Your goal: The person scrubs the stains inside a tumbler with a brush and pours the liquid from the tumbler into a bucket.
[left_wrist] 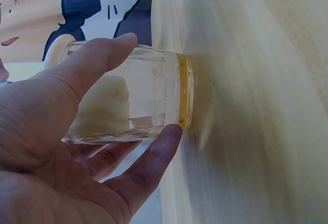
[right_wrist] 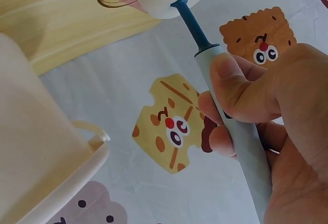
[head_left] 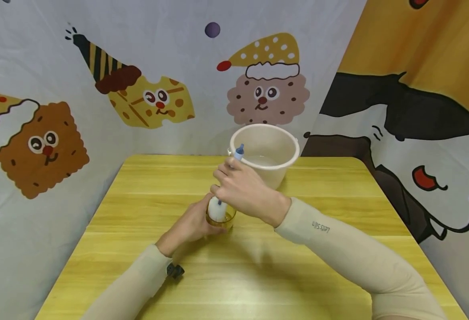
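Observation:
My left hand (head_left: pixel 195 221) holds a clear amber-tinted drinking glass (left_wrist: pixel 154 93) round its side, thumb on one side and fingers on the other. The glass's base is right at the tabletop. In my right hand (head_left: pixel 245 186) is the pale blue handle (right_wrist: pixel 243 147) of a sponge cup brush, gripped with thumb and curled fingers. Its darker blue neck (right_wrist: pixel 195 26) leads to a white sponge head (head_left: pixel 217 210), which sits in the mouth of the glass. Through the glass wall, the sponge shows as a pale shape in the left wrist view.
A cream plastic bucket (head_left: pixel 276 173) stands just beyond my right hand, towards the back of the wood-grain table (head_left: pixel 158 178). Behind the table hangs a white cloth (head_left: pixel 170 40) printed with cartoon figures. A small black object (head_left: pixel 175 271) is at my left sleeve.

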Action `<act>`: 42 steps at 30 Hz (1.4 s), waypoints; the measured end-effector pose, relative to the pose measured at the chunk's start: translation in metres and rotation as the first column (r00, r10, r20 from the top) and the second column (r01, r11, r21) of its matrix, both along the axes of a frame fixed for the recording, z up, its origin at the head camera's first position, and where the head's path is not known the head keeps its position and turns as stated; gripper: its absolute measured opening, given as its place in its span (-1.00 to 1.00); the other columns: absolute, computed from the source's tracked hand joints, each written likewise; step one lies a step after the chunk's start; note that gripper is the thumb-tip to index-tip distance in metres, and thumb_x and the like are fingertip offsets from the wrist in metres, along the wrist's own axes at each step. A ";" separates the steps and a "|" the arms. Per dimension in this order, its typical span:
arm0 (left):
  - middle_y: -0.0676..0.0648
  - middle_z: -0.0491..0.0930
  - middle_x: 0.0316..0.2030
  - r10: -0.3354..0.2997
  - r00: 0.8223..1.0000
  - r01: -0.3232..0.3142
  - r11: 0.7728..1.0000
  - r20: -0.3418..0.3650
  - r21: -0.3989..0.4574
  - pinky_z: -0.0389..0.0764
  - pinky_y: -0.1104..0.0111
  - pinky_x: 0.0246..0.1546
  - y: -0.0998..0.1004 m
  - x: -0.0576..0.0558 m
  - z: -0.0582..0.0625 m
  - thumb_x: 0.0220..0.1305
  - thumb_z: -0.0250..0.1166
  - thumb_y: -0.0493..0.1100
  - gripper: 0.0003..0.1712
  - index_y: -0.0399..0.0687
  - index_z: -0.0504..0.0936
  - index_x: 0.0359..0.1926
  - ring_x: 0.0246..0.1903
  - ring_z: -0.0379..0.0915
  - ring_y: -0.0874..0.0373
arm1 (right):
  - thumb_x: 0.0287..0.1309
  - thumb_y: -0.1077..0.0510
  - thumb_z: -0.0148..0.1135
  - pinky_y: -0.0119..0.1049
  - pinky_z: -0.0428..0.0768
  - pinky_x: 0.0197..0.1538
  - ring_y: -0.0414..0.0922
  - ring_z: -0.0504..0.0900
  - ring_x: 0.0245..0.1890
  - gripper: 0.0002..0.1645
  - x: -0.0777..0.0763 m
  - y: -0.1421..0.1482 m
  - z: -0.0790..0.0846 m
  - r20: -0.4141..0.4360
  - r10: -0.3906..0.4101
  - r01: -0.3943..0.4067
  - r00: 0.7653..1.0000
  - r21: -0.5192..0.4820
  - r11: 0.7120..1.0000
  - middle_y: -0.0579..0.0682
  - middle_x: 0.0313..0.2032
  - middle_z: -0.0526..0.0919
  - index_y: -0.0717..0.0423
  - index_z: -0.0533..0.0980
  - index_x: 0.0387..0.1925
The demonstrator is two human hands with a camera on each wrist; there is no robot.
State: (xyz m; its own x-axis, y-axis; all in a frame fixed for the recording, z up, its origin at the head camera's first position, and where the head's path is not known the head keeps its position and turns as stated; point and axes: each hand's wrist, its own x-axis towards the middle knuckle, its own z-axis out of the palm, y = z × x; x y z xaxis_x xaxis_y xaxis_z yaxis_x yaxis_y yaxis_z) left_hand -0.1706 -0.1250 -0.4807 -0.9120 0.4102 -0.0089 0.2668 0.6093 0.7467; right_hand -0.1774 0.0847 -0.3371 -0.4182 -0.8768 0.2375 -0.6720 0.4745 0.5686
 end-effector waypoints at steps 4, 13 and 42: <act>-0.19 0.78 0.26 0.014 1.000 -0.013 1.000 0.010 -0.004 0.84 -0.09 0.24 0.001 0.001 0.000 0.16 0.89 -0.04 0.06 -0.09 0.46 0.53 0.21 0.77 -0.11 | 0.37 0.07 0.70 -0.06 0.54 0.46 -0.05 0.84 0.17 -0.85 -0.002 0.001 -0.001 0.013 -0.012 0.012 1.000 -0.004 1.000 -0.07 0.02 0.94 -0.23 0.89 -0.08; -0.21 0.77 0.25 0.009 1.000 -0.009 1.000 0.020 -0.001 0.85 -0.07 0.21 0.000 0.000 -0.001 0.19 0.87 -0.01 -0.01 -0.11 0.47 0.47 0.19 0.77 -0.09 | 0.35 0.08 0.70 -0.04 0.55 0.48 -0.02 0.83 0.16 -0.84 -0.007 0.006 -0.003 0.037 -0.053 0.053 0.998 0.001 0.999 -0.04 0.03 0.93 -0.23 0.90 -0.08; -0.19 0.78 0.32 0.003 1.000 -0.004 1.000 -0.014 -0.028 0.83 -0.05 0.23 0.000 0.001 0.001 0.15 0.89 0.00 -0.01 -0.06 0.50 0.45 0.23 0.76 -0.11 | 0.30 0.11 0.75 -0.11 0.53 0.31 -0.01 0.84 0.17 -0.74 0.000 0.024 -0.004 0.025 -0.074 0.074 0.997 -0.025 0.997 -0.03 0.16 0.94 -0.19 0.91 -0.01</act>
